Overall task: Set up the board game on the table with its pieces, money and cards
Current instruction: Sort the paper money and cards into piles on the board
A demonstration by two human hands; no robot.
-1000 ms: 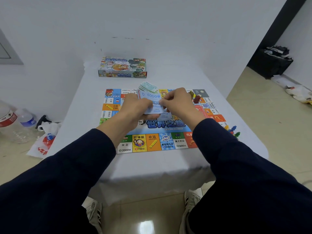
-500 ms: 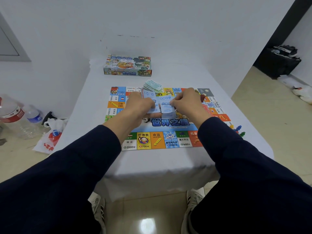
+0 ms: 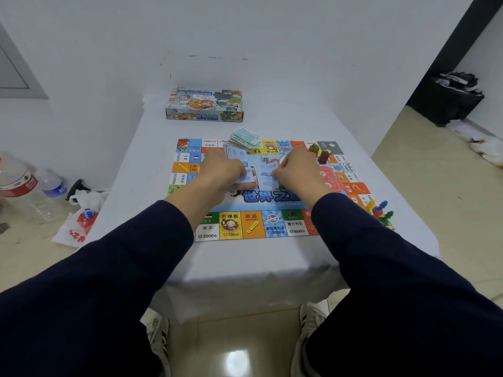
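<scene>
The colourful game board (image 3: 253, 224) lies flat on the white table (image 3: 152, 148). My left hand (image 3: 221, 170) grips a stack of pale blue play money (image 3: 235, 155) above the board's middle. My right hand (image 3: 295, 167) pinches a single blue note (image 3: 268, 178) just right of that stack. A loose pile of green notes (image 3: 245, 138) sits at the board's far edge. A white die (image 3: 264, 157) lies between my hands. Brown and red house pieces (image 3: 319, 153) stand at the far right corner, and coloured pawns (image 3: 381, 210) cluster off the board's right edge.
The game box (image 3: 204, 106) rests at the table's far end against the wall. A red card deck (image 3: 330, 178) lies on the board's right side. Plastic bottles (image 3: 30, 186) and a bag (image 3: 81, 221) sit on the floor to the left. My shoes (image 3: 158, 338) show under the table.
My right hand has drawn a blue note off the stack and moved it right and down; the left hand keeps hold of the stack. The die now shows between my hands.
</scene>
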